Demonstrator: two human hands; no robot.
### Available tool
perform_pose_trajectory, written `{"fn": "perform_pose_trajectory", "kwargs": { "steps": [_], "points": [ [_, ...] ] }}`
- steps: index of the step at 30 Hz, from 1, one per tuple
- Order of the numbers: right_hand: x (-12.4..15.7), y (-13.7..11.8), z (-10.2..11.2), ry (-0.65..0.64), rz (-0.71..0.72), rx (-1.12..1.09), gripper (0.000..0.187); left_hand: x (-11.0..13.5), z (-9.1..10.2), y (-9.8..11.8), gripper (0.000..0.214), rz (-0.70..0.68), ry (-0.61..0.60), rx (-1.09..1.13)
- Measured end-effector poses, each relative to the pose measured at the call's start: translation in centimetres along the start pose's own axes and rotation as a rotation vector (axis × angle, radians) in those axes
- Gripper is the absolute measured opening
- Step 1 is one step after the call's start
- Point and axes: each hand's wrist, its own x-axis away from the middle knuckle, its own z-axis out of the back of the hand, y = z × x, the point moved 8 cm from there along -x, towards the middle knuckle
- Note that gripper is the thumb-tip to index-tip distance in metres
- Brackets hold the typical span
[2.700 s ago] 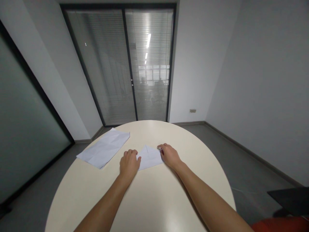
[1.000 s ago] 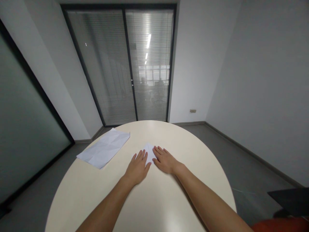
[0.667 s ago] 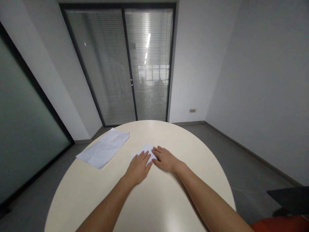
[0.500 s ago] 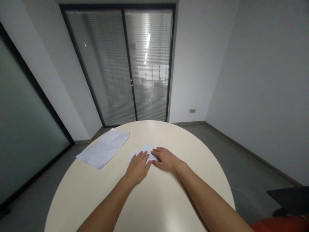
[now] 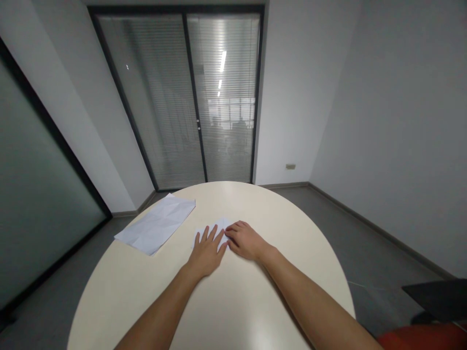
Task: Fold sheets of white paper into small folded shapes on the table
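A small folded white paper [image 5: 219,225] lies on the round cream table [image 5: 226,301], mostly covered by my hands. My left hand [image 5: 206,250] rests flat on its left part with fingers spread. My right hand [image 5: 243,239] lies beside it on the paper's right part, fingers curled with the tips pressing the paper next to my left fingers.
A larger creased white sheet [image 5: 156,223] lies at the table's far left edge. Behind the table stand glass doors with blinds [image 5: 193,97]. A dark object [image 5: 438,301] and something red [image 5: 419,338] sit at the lower right, off the table.
Both hands went from holding the paper's outer edges to lying on top of it, then slid left together. My right fingers have curled in toward my left hand.
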Motion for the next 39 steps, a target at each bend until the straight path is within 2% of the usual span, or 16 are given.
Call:
{"fn": "perform_pose_trajectory", "kwargs": {
  "steps": [4,10,13,18,20,25,30,34,39],
  "points": [
    [-0.2,-0.4,-0.2,0.000,0.051,-0.048,0.027,-0.1,-0.1,-0.5,0.058,0.000,0.010,0.012],
    [0.3,0.5,0.8,-0.012,0.076,-0.109,0.026,-0.2,-0.2,-0.8,0.060,0.006,0.005,0.042],
    [0.3,1.2,1.1,-0.023,0.027,-0.089,0.027,-0.2,-0.3,-0.9,0.061,-0.002,0.009,0.065],
    [0.4,2.4,1.6,-0.038,-0.172,-0.003,0.028,-0.2,-0.1,-1.0,0.053,-0.048,0.023,0.145],
    [0.5,2.5,1.7,-0.016,-0.193,-0.011,0.029,-0.1,0.2,-0.9,0.048,-0.075,0.018,0.187],
    [0.7,3.2,1.2,0.117,-0.124,-0.109,0.033,0.1,1.0,-0.4,0.037,-0.140,0.005,0.276],
    [0.8,4.1,-0.4,0.102,-0.088,-0.146,0.036,0.3,1.3,0.0,0.025,-0.203,0.032,0.313],
    [0.9,4.3,-0.3,0.110,-0.111,-0.193,0.033,0.1,1.4,-0.1,0.019,-0.224,0.086,0.308],
    [0.9,4.6,0.0,0.096,-0.158,-0.213,0.032,0.1,2.8,0.3,0.021,-0.269,0.175,0.251]
  ]
}}
